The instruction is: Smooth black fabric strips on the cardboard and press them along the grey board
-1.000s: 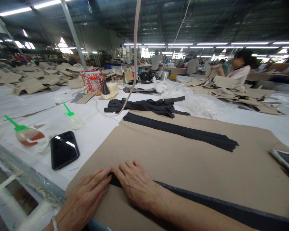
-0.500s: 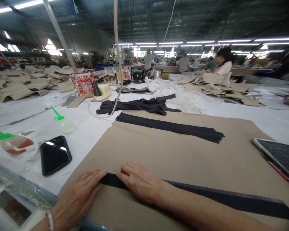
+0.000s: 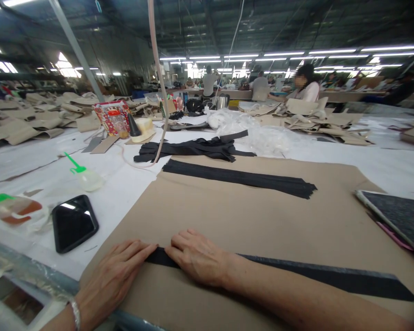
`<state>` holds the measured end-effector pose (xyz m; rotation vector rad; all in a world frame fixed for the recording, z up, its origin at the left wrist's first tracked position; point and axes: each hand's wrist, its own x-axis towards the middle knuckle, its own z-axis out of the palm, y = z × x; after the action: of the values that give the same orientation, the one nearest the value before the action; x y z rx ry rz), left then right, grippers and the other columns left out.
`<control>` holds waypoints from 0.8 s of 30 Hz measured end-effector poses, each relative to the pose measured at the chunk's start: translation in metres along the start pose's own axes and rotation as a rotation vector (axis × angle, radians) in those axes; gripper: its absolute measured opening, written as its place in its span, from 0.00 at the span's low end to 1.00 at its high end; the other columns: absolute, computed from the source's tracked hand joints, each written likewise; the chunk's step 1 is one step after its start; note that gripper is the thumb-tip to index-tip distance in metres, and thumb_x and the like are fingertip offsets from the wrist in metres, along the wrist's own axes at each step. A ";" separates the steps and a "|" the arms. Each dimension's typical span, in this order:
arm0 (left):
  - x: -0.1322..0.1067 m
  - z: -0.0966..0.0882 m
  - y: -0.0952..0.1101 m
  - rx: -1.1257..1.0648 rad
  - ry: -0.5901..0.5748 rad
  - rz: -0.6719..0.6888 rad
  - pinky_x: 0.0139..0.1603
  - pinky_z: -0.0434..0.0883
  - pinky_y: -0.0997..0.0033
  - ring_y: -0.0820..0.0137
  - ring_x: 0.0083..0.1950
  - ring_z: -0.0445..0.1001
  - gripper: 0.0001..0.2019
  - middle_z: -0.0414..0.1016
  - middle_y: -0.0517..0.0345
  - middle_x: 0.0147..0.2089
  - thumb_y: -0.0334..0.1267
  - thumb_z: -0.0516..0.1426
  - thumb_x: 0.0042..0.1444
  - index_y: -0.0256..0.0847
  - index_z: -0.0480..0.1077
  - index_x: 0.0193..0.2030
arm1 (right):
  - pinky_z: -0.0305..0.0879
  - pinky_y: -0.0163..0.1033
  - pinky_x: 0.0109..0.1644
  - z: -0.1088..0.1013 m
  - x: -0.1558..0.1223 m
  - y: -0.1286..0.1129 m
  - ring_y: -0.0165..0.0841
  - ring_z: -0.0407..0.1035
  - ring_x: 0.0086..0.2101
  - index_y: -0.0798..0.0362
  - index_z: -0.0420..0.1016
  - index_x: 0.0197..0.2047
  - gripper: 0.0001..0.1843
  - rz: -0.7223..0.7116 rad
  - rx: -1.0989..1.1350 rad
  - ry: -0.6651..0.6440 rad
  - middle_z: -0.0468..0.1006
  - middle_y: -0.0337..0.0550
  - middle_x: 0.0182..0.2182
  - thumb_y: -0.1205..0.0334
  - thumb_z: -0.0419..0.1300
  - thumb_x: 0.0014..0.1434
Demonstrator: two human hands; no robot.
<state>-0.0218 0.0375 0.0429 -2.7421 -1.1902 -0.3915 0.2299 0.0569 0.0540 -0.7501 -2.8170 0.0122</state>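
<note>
A long black fabric strip (image 3: 372, 283) lies across a beige sheet (image 3: 207, 214) in front of me, with a greyish band along its far edge. My left hand (image 3: 115, 271) is at the strip's left end, fingers pressed together with their tips on it. Just to the right, my right hand (image 3: 196, 259) is closed over the same strip with curled fingers. Only a short piece shows between the two hands, and my right forearm covers part of the middle. Farther up the sheet lies a flat stack of black strips (image 3: 238, 177).
A tangled pile of black strips (image 3: 193, 149) lies beyond the sheet. On the left are a phone (image 3: 75, 223) and two green-capped squeeze bottles (image 3: 89, 179). A dark grey slab (image 3: 396, 218) sits at right. A hose (image 3: 158, 78) hangs down. A co-worker (image 3: 307, 85) sits farther back.
The view has shifted slightly, so the table things appear a little further left and higher. My left fingertips have edged slightly closer to my right hand; both hands stay on the strip.
</note>
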 end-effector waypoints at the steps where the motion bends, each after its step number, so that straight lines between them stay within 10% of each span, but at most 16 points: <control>1: 0.000 -0.001 0.000 0.000 -0.009 0.003 0.51 0.67 0.73 0.72 0.49 0.70 0.21 0.74 0.63 0.49 0.31 0.48 0.60 0.51 0.62 0.59 | 0.58 0.39 0.41 0.000 0.000 0.000 0.34 0.61 0.37 0.56 0.67 0.43 0.07 -0.007 -0.006 -0.001 0.68 0.42 0.35 0.67 0.49 0.66; 24: 0.005 0.000 0.008 0.154 -0.109 0.050 0.50 0.63 0.70 0.70 0.46 0.69 0.34 0.72 0.61 0.45 0.24 0.49 0.53 0.59 0.54 0.64 | 0.56 0.40 0.40 -0.021 -0.033 0.005 0.34 0.58 0.35 0.58 0.66 0.46 0.09 -0.019 -0.027 -0.058 0.68 0.44 0.35 0.67 0.47 0.67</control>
<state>-0.0126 0.0352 0.0445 -2.6831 -1.1221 -0.1397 0.2647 0.0439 0.0668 -0.7411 -2.8845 -0.0074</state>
